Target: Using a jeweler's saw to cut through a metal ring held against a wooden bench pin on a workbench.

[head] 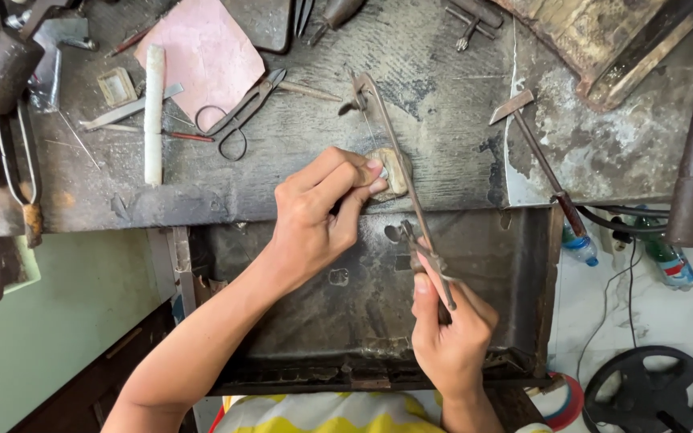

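Your left hand (314,216) pinches a small piece (380,170) against the wooden peg (393,172) at the counter (443,96) edge; your right hand (451,321) has its grip closed round the handle of a jeweller's saw (399,160), whose frame runs up past the peg. By my reading, the cut is under way, not finished: the piece is whole as far as I can tell, too small to judge further. The dark tray (362,321) below the peg looks to hold only dust and scraps. Shears (242,112), a white stick (153,112) and pink paper (202,52) lie well apart.
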